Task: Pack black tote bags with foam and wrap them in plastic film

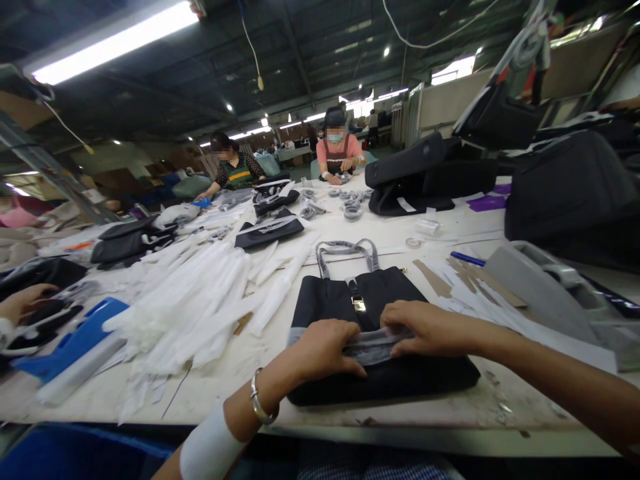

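A black handbag (385,383) lies on the table in front of me, its wrapped handles (347,248) pointing away and a gold clasp (359,305) on its strap. Across its middle runs a band of translucent grey wrapping (370,347). My left hand (323,350), with a bracelet and a white cuff at the wrist, holds the band's left part between thumb and fingers. On the right part, my right hand (420,327) pinches the same wrapping, fingers bent over it.
White sheets (195,300) are heaped left of the bag, beside a blue tape dispenser (75,333). Grey plastic (540,287) and cardboard strips lie right. More black bags (270,230) stand beyond. Two people work across the table; another person's hand (25,303) is at far left.
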`<state>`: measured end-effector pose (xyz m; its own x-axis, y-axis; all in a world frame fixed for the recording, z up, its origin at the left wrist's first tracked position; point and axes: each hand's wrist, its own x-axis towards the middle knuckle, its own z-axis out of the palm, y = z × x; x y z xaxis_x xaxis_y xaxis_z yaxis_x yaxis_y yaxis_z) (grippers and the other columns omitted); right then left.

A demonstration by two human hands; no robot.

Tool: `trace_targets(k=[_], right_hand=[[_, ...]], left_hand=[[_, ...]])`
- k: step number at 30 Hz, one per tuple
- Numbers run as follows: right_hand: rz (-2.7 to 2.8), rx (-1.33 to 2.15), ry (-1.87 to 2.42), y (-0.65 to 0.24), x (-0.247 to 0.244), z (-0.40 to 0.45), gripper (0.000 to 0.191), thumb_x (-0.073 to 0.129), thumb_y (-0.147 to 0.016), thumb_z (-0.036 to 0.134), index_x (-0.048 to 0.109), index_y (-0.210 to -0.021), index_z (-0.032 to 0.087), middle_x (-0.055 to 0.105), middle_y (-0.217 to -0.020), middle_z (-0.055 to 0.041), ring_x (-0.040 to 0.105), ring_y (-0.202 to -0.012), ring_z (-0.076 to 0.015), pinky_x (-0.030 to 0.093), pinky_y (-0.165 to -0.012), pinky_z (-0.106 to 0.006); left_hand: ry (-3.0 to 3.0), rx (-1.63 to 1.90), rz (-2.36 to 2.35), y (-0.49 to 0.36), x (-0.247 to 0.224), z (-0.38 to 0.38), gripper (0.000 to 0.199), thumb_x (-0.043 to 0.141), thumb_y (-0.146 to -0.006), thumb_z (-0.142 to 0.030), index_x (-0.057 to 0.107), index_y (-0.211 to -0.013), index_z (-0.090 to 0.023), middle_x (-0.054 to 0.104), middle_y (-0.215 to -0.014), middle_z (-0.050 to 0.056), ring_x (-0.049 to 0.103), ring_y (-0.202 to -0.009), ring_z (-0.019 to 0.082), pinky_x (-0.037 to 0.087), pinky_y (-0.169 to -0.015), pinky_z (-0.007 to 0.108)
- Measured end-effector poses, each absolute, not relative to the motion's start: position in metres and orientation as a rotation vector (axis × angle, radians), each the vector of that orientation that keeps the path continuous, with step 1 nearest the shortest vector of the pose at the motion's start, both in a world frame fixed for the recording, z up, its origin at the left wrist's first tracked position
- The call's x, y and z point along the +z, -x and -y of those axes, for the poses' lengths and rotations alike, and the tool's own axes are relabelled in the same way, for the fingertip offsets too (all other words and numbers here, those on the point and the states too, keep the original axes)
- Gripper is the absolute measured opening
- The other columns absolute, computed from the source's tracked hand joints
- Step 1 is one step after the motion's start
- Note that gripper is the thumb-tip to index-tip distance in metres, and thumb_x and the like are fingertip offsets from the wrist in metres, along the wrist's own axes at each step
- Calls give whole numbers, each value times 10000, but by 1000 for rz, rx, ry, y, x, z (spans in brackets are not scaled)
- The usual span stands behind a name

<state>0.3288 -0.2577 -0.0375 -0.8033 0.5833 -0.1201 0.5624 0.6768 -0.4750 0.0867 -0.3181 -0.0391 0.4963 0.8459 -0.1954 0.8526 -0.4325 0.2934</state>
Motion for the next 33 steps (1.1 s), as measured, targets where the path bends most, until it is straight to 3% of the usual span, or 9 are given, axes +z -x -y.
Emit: trace_targets(k=[5,8,11,13,16,24,28,33], right_hand=[[2702,1105,922,-336,-30,254,270,713,-742,372,658,-965,232,700,-882,-16,640,-789,-209,449,-674,-270],[2595,1097,884,-338,-36,248,459,727,-740,366,621,-1170,245,704,-997,-21,648,-874,-215,489,-760,-280],[2547,789,866,-335,-52,247,608,713,-782,310,524,-1356,247,642,-1245,-73,609,-1102,-255,481,-953,-364],[2505,497,852,-330,-66,251,524,632,-858,250,524,-1371,242,562,-1383,-100,528,-1250,-268,419,-1065,-424],[2545,241,750,-322,-88,263,445,530,-934,227,527,-1379,239,508,-1454,-106,465,-1333,-262,383,-1112,-458],[2730,87,736,-310,-114,272,692,578,-922,418,303,-1523,211,373,-1546,-123,361,-1412,-306,308,-1140,-560],[2697,-5,871,-307,-116,270,677,540,-931,478,330,-1511,199,415,-1522,-116,396,-1386,-330,313,-1119,-591],[2659,20,888,-309,-120,268,553,496,-953,471,462,-1439,212,517,-1450,-92,448,-1354,-309,349,-1102,-577]], left_hand=[[-2241,116,-1366,-80,-27,319,493,779,-723,-498,621,-1136,-282,713,-1032,8,669,-924,229,459,-736,267],[-2253,315,-1358,-77,-31,312,563,786,-741,-413,573,-1249,-296,692,-1140,-2,657,-980,208,486,-829,271],[-2369,491,-1515,-80,-45,308,499,716,-819,-307,547,-1286,-260,659,-1201,31,627,-1053,215,494,-920,319],[-2467,561,-1603,-84,-56,309,445,636,-882,-265,529,-1312,-232,622,-1273,67,589,-1143,233,470,-1003,371],[-2574,627,-1546,-89,-66,312,408,522,-953,-243,493,-1360,-240,559,-1388,73,524,-1263,225,409,-1100,394],[-2438,586,-1686,-90,-65,253,348,462,-968,-207,551,-1301,-159,604,-1347,100,576,-1230,213,440,-1074,328],[-2530,329,-1600,-98,-76,245,369,427,-992,-265,556,-1320,-156,562,-1405,113,556,-1272,232,450,-1073,348],[-2589,349,-1602,-97,-91,270,461,385,-1013,-348,494,-1392,-109,489,-1468,134,464,-1358,221,387,-1133,333]])
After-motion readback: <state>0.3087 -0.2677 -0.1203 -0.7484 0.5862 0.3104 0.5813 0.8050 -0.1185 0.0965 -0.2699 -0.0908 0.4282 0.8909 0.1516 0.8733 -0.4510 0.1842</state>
